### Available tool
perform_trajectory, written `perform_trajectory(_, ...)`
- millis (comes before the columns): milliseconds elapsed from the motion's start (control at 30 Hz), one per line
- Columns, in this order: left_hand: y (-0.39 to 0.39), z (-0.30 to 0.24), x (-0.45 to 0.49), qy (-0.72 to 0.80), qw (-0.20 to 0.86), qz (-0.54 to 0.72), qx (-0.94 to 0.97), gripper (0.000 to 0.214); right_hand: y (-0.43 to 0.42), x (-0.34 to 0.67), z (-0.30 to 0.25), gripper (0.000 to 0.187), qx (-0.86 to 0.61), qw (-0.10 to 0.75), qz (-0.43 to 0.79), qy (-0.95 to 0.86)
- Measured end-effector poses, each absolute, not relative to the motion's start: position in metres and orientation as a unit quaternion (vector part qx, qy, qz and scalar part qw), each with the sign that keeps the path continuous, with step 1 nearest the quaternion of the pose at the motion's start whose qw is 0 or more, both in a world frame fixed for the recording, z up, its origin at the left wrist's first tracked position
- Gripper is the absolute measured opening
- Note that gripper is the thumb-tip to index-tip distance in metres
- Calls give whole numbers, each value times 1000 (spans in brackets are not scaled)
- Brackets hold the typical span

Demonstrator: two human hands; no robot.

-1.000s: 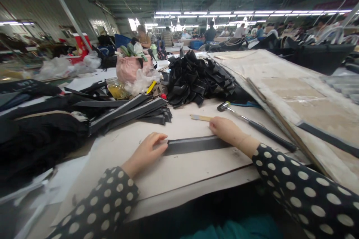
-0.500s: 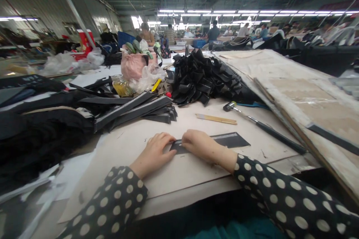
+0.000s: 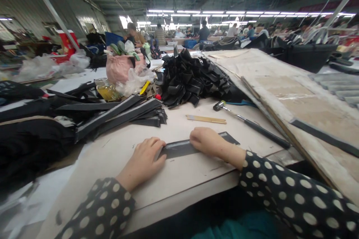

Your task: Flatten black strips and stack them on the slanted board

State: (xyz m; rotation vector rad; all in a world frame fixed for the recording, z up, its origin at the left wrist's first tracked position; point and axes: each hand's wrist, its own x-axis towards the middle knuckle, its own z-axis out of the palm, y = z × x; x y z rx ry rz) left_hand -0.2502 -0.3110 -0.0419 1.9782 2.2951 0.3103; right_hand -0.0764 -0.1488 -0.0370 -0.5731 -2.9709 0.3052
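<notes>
Strip (image 3: 179, 151) partly hidden under both hands
The left hand (image 3: 146, 158) covers one end and the right hand (image 3: 206, 141) a stretch towards the other; the right fingertips are tucked from sight, so neither grip can be told. Behind the hands, the left sleeve (image 3: 103, 207) leaves by the bottom edge, the right sleeve (image 3: 291, 192) by the right. Left of the left hand, a black heap (image 3: 30, 149) is blurred and cut by the edge; right of the right hand, the board (image 3: 283, 82) is cut too. Far beyond both, people (image 3: 203, 33) are too small to make out their work.
</notes>
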Motion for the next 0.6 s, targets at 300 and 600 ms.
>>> perform_trajectory(300, -309, -45, -252, 749, 52, 112, 650, 28, -101, 7, -32, 18, -295, 22, 62, -953)
perform_trajectory(600, -302, -42, -240, 738, 50, 184, 647, 43, -100, -20, -16, 17, -316, 78, 83, -942)
